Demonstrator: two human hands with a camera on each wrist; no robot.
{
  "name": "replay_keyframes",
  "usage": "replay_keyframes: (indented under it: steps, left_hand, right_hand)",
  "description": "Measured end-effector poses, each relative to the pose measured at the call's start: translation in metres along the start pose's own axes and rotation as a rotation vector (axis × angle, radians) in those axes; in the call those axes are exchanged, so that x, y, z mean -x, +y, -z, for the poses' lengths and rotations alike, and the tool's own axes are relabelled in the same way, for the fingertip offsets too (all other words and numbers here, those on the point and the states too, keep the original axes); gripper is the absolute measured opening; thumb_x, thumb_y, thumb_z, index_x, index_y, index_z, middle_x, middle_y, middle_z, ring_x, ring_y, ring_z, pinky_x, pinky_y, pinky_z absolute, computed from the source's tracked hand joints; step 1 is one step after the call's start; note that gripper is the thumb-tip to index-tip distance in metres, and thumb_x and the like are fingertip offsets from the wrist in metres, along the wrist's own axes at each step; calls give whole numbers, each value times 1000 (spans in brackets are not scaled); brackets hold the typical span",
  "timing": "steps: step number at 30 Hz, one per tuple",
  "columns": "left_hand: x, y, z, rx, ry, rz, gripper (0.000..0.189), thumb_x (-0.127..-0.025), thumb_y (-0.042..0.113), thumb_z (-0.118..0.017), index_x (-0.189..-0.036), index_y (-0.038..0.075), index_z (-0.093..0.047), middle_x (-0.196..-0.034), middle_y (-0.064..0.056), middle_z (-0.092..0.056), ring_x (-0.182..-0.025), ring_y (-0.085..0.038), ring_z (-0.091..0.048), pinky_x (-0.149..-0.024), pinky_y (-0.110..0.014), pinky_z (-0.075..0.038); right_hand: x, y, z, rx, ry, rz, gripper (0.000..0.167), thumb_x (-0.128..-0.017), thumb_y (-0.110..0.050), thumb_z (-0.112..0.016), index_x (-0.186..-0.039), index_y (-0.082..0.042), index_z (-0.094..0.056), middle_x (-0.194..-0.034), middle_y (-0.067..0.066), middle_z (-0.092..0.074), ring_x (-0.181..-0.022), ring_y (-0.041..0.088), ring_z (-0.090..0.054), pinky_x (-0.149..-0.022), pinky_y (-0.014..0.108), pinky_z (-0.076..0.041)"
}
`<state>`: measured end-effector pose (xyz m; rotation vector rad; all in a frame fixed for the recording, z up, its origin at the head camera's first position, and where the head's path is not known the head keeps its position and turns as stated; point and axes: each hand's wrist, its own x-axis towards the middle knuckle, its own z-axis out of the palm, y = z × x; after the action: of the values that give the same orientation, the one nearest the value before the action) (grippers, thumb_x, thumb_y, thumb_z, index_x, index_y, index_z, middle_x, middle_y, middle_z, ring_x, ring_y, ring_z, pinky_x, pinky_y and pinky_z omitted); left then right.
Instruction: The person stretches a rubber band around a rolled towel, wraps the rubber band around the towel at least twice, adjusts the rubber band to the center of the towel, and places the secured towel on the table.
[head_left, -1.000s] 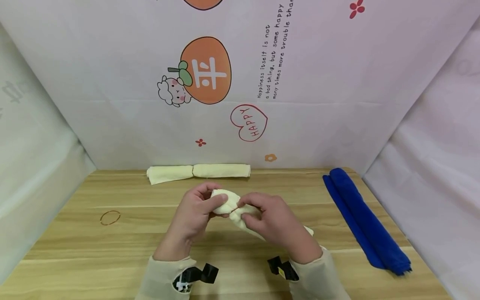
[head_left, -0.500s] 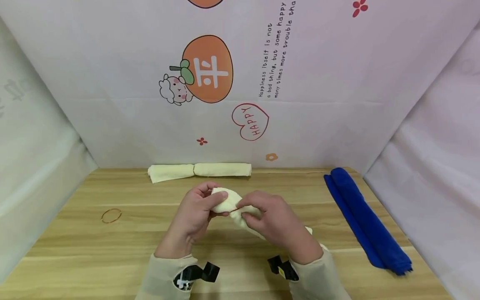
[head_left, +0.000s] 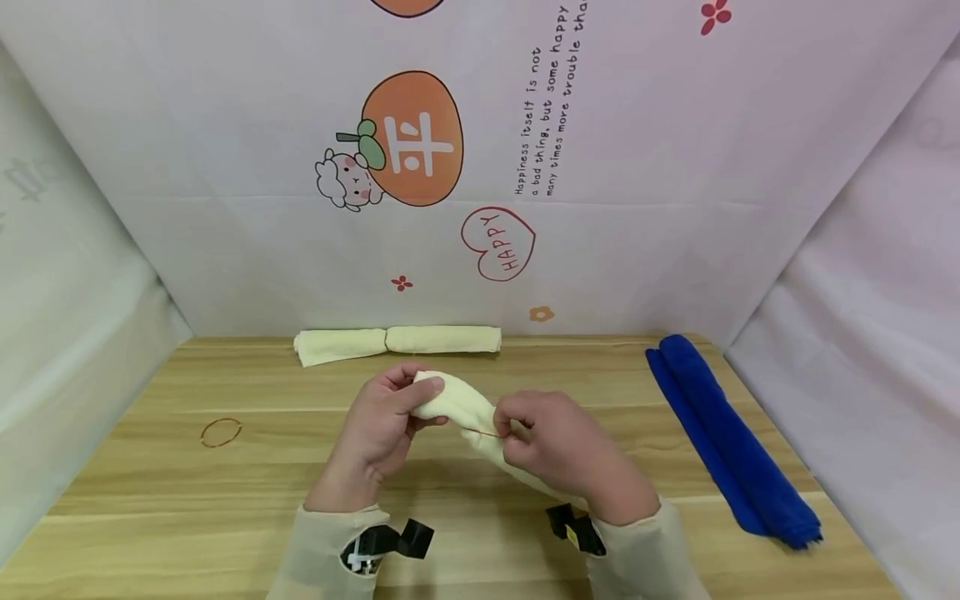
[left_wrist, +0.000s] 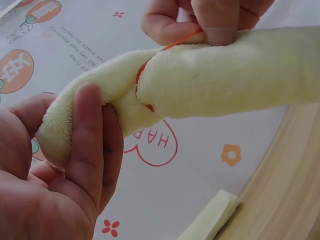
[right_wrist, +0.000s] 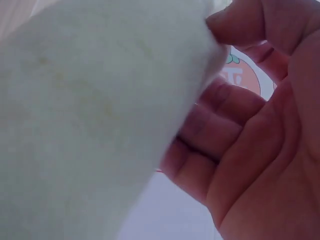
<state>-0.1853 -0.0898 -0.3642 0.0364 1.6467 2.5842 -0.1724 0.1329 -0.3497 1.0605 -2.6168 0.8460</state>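
A pale yellow rolled towel (head_left: 459, 402) hangs above the table between both hands, bent at its left part. My left hand (head_left: 375, 429) grips its left end, thumb on top. Around the roll runs a thin red rubber band (left_wrist: 141, 75). My right hand (head_left: 566, 446) pinches this band between thumb and curled forefinger, drawing a strand out from the towel. In the right wrist view the towel (right_wrist: 95, 115) fills the left side, next to the right hand's palm (right_wrist: 265, 145); the band's far side is hidden.
A second pale yellow rolled towel (head_left: 446, 340), cinched at its middle, lies along the table's back edge. On the left of the wooden table (head_left: 135, 500) is a loose rubber band (head_left: 202, 437). A blue rolled towel (head_left: 731, 442) lies slanted at the right. White printed cloth walls surround the table.
The right hand has moved right and slightly down, stretching the band strand away from the towel. The left hand has shifted slightly left, and more of the towel now shows between the hands.
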Motion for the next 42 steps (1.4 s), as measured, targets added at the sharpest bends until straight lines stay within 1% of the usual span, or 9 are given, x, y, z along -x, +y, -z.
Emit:
replay_keyframes:
  steps: [7, 11, 16, 19, 23, 27, 32, 37, 42]
  left_hand:
    - [1, 3, 1, 52, -28, 27, 4, -99, 2, -59, -95, 1, -59, -102, -14, -56, -85, -21, -62, -71, -26, -57]
    - [2, 6, 2, 70, -112, 34, 8, -103, 7, -53, -105, 0, -56, -111, -17, -53, -90, -23, -62, -78, -29, -57]
    - [5, 8, 3, -46, -262, -49, 54, -97, 1, -57, -146, 11, -39, -133, -21, -42, -104, -31, -58, -87, -43, -55]
    - [6, 7, 2, -190, -284, -113, 73, -90, -2, -67, -153, 21, -38, -141, -16, -37, -110, -30, -54, -89, -42, -54]
    - [8, 6, 2, -333, -260, -186, 53, -88, -1, -73, -137, 13, -58, -129, -16, -51, -100, -27, -56, -81, -35, -56]
    - [7, 6, 2, -329, -201, -214, 29, -90, -1, -71, -118, 2, -66, -111, -20, -58, -92, -28, -60, -77, -39, -58]
    - [5, 5, 2, -270, -133, -176, 23, -90, 0, -70, -112, -2, -65, -109, -21, -57, -94, -31, -60, -76, -44, -59]
    - [5, 4, 1, -210, -131, -141, 21, -90, -1, -70, -110, -5, -64, -106, -19, -57, -89, -28, -61, -72, -38, -59]
    - [6, 7, 1, -143, -181, -107, 17, -90, -1, -69, -106, -4, -64, -104, -17, -57, -87, -25, -62, -71, -34, -58]
  right_hand:
    - [-3, -10, -3, 7, -10, -114, 44, -82, -19, -83, -116, -19, -56, -83, -6, -57, -65, 11, -49, -57, 27, -45]
    - [-7, -12, -8, 24, 57, -151, 42, -81, -14, -84, -113, -17, -56, -79, -4, -58, -61, 12, -47, -53, 27, -44]
    - [-5, -5, -7, -6, 87, -203, 32, -80, -5, -73, -107, -15, -58, -60, -6, -47, -48, 7, -39, -43, 25, -37]
    - [-3, 0, -5, -78, 84, -188, 32, -78, -2, -68, -106, -15, -58, -64, -8, -51, -48, 6, -40, -43, 25, -38]
    - [-2, 2, -2, -219, 34, -171, 30, -83, -2, -67, -107, -17, -58, -81, -8, -63, -56, 9, -48, -51, 27, -45]
    - [-2, -1, -1, -291, 29, -149, 29, -89, -5, -70, -113, -17, -58, -105, -3, -68, -77, 12, -60, -66, 31, -53]
    - [-4, -5, -3, -179, 67, -58, 37, -86, -8, -79, -117, -17, -60, -130, 0, -62, -111, 13, -59, -90, 38, -52]
    - [-5, -6, -6, -42, 111, -28, 40, -86, -6, -78, -121, -19, -63, -108, -5, -68, -65, 5, -51, -61, 27, -50]
    - [-5, -5, -7, -63, 156, 3, 37, -84, -1, -77, -115, -20, -68, -102, -7, -70, -57, 5, -45, -53, 25, -46]
